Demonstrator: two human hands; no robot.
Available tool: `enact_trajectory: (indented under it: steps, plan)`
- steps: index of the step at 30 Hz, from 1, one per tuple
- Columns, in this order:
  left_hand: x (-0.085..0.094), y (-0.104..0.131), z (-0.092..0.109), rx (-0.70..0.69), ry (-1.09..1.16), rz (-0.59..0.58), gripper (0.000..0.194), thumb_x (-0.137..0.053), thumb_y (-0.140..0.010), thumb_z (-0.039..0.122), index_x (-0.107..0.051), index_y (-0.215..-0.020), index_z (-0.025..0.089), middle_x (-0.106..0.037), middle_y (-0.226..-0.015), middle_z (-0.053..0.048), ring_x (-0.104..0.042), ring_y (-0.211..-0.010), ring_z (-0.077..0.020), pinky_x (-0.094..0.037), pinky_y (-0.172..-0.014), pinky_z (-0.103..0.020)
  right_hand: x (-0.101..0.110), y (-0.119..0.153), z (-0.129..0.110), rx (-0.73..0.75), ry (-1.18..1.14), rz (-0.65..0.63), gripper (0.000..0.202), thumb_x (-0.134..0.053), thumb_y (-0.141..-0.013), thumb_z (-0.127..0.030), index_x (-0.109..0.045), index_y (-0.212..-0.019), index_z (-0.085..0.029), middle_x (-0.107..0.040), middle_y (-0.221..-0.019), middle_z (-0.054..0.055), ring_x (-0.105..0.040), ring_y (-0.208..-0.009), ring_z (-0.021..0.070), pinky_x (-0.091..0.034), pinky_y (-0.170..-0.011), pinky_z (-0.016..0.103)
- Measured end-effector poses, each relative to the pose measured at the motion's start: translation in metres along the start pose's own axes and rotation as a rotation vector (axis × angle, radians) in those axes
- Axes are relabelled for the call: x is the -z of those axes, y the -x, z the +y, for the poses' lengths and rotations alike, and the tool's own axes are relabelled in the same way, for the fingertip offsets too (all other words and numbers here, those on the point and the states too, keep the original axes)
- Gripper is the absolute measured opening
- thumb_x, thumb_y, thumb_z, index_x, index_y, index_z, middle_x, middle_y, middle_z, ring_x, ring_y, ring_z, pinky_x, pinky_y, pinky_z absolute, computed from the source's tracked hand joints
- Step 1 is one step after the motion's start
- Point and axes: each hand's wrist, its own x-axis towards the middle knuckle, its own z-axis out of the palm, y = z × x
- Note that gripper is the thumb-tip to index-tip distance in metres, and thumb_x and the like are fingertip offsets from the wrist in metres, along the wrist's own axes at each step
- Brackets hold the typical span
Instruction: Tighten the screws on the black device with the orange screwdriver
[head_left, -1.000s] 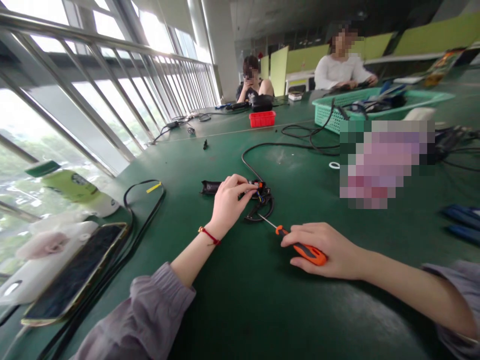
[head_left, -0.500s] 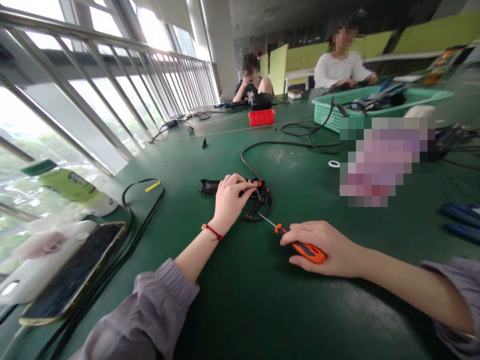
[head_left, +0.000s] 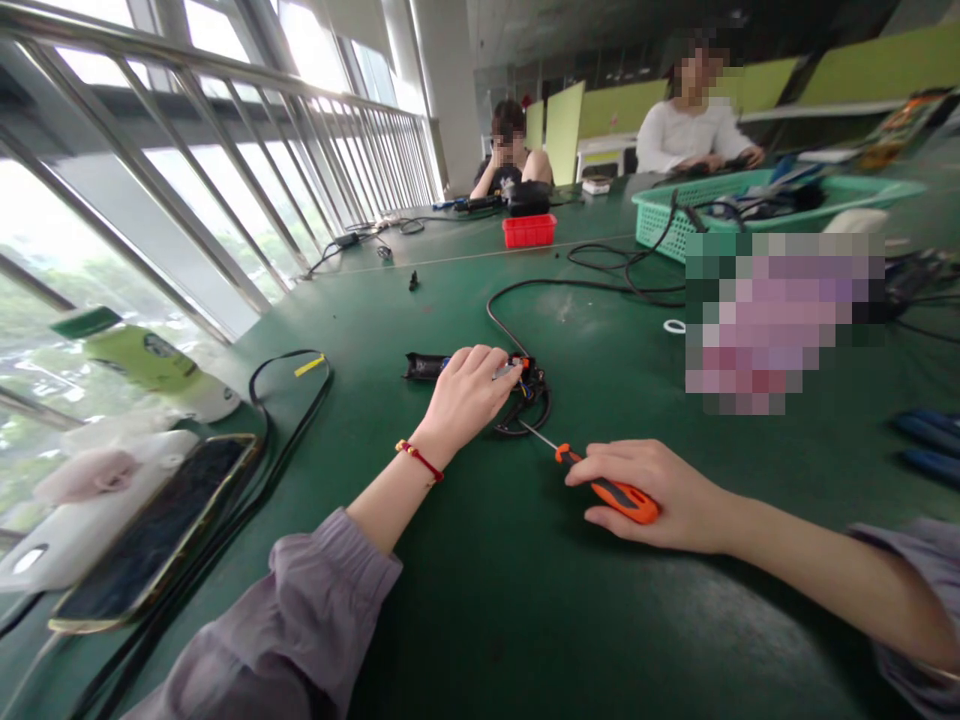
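Observation:
A black, elongated device with coloured wires and an orange part at its right end lies on the green table. My left hand is over its middle, fingers bent around it, covering much of it. A small greyish piece shows by the fingertips; I cannot make out what it is. My right hand is closed on a screwdriver with an orange and black handle. Its thin shaft points left toward the looped black cord beside the device; whether the tip touches anything is unclear.
At left lie a phone, a white case, a bottle and a black strap. Further back are a red bin and a green basket. Two people sit across the table. Blue-handled tools lie right.
My left fingers have shifted from a pinch at the wired end to a more curled hold on the device. My right hand keeps the screwdriver in nearly the same pose. The view has shifted slightly.

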Motion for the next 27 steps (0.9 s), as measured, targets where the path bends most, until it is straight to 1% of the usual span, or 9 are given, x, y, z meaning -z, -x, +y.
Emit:
enact_trajectory:
  steps: [2, 4, 8, 11, 14, 16, 18, 22, 27]
  plan:
    - [0.004, 0.002, -0.003, -0.065, -0.018, -0.029, 0.03, -0.041, -0.088, 0.018, -0.056, -0.113, 0.021, -0.055, -0.111, -0.008, -0.047, -0.101, -0.0223, -0.038, -0.086, -0.038, -0.001, 0.001, 0.0, -0.01, 0.012, 0.019, 0.021, -0.053, -0.081, -0.029, -0.053, -0.1, -0.019, -0.064, -0.086, 0.002, -0.059, -0.073, 0.0112, -0.043, -0.068, 0.023]
    - [0.005, 0.005, -0.007, -0.051, 0.009, -0.042, 0.034, -0.041, -0.088, 0.021, -0.051, -0.12, 0.021, -0.051, -0.122, -0.008, -0.044, -0.109, -0.0235, -0.036, -0.093, -0.04, -0.002, 0.002, 0.0, -0.05, 0.021, 0.064, 0.026, -0.052, -0.081, -0.027, -0.05, -0.105, -0.02, -0.065, -0.088, 0.003, -0.061, -0.073, 0.0119, -0.045, -0.068, 0.024]
    - [-0.005, 0.015, -0.022, 0.196, 0.124, -0.018, 0.051, -0.043, -0.087, 0.035, -0.033, -0.135, 0.019, -0.041, -0.134, -0.009, -0.038, -0.12, -0.024, -0.029, -0.102, -0.044, -0.003, 0.004, -0.003, -0.132, 0.053, 0.315, 0.022, -0.054, -0.076, -0.021, -0.045, -0.096, -0.023, -0.06, -0.072, -0.002, -0.055, -0.054, 0.0098, -0.044, -0.054, 0.023]
    - [-0.014, 0.023, -0.034, 0.29, 0.163, -0.073, 0.054, -0.041, -0.088, 0.042, -0.032, -0.135, 0.016, -0.048, -0.128, -0.009, -0.04, -0.119, -0.0225, -0.022, -0.106, -0.045, -0.004, 0.007, -0.004, -0.17, 0.038, 0.521, 0.021, -0.056, -0.073, -0.018, -0.043, -0.087, -0.025, -0.057, -0.066, -0.004, -0.052, -0.048, 0.0093, -0.042, -0.047, 0.022]
    - [-0.016, 0.028, -0.041, 0.323, 0.169, -0.121, 0.048, -0.039, -0.088, 0.044, -0.044, -0.126, 0.016, -0.056, -0.112, -0.009, -0.049, -0.106, -0.0216, -0.031, -0.099, -0.041, -0.005, 0.009, -0.004, -0.201, 0.019, 0.648, 0.022, -0.057, -0.073, -0.019, -0.044, -0.089, -0.026, -0.058, -0.069, -0.002, -0.055, -0.052, 0.012, -0.045, -0.049, 0.025]
    - [-0.014, 0.028, -0.04, 0.325, 0.165, -0.124, 0.044, -0.04, -0.087, 0.046, -0.05, -0.118, 0.017, -0.058, -0.103, -0.008, -0.051, -0.096, -0.0213, -0.038, -0.088, -0.038, -0.006, 0.009, -0.003, -0.219, 0.002, 0.677, 0.022, -0.058, -0.074, -0.02, -0.045, -0.091, -0.025, -0.058, -0.074, -0.001, -0.058, -0.058, 0.0133, -0.047, -0.053, 0.026]
    - [-0.009, 0.027, -0.036, 0.319, 0.149, -0.115, 0.04, -0.043, -0.086, 0.047, -0.054, -0.111, 0.018, -0.058, -0.096, -0.007, -0.052, -0.09, -0.0211, -0.039, -0.081, -0.036, -0.005, 0.007, -0.002, -0.242, -0.052, 0.648, 0.02, -0.056, -0.075, -0.02, -0.047, -0.093, -0.023, -0.058, -0.078, 0.0, -0.058, -0.063, 0.0133, -0.047, -0.057, 0.027]
    - [-0.002, 0.024, -0.024, 0.307, 0.077, -0.088, 0.034, -0.048, -0.084, 0.046, -0.055, -0.101, 0.018, -0.058, -0.091, -0.006, -0.052, -0.085, -0.0213, -0.038, -0.076, -0.034, -0.004, 0.004, 0.0, -0.328, -0.207, 0.592, 0.013, -0.052, -0.081, -0.022, -0.048, -0.093, -0.022, -0.057, -0.077, 0.001, -0.057, -0.064, 0.013, -0.047, -0.062, 0.029]
    - [0.0, 0.021, -0.012, 0.284, 0.099, -0.132, 0.033, -0.044, -0.086, 0.046, -0.05, -0.101, 0.017, -0.058, -0.09, -0.006, -0.054, -0.078, -0.0191, -0.039, -0.07, -0.031, -0.004, 0.002, 0.001, -0.403, -0.387, 0.686, 0.009, -0.05, -0.084, -0.026, -0.047, -0.091, -0.022, -0.056, -0.072, 0.0, -0.055, -0.059, 0.0126, -0.046, -0.057, 0.029]
